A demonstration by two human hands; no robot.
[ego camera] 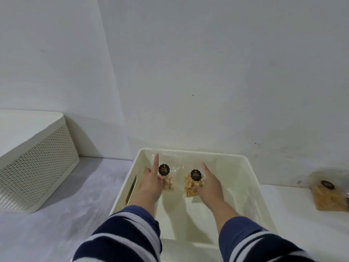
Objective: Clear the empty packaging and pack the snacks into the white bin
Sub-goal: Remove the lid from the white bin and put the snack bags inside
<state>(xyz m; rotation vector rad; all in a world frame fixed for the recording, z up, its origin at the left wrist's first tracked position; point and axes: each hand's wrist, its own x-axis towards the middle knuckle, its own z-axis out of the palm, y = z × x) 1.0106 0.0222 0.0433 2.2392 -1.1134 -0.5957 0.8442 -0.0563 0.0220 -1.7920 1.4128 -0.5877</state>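
A white bin [253, 188] sits on the table in front of me. Inside it my left hand [150, 183] grips a clear bag of small pastel biscuits [167, 181] with a round black label, forefinger pointing up along the bag. My right hand [210, 184] holds a clear bag of pale nuts [191, 184], also with a black label. Both bags stand side by side near the bin's far end. Whether they touch the bin floor I cannot tell.
A closed cream perforated box [37, 163] stands at the left against the wall. At the far right on the table lies another snack bag with brown contents [328, 197], partly cut off. The wall rises right behind the bin.
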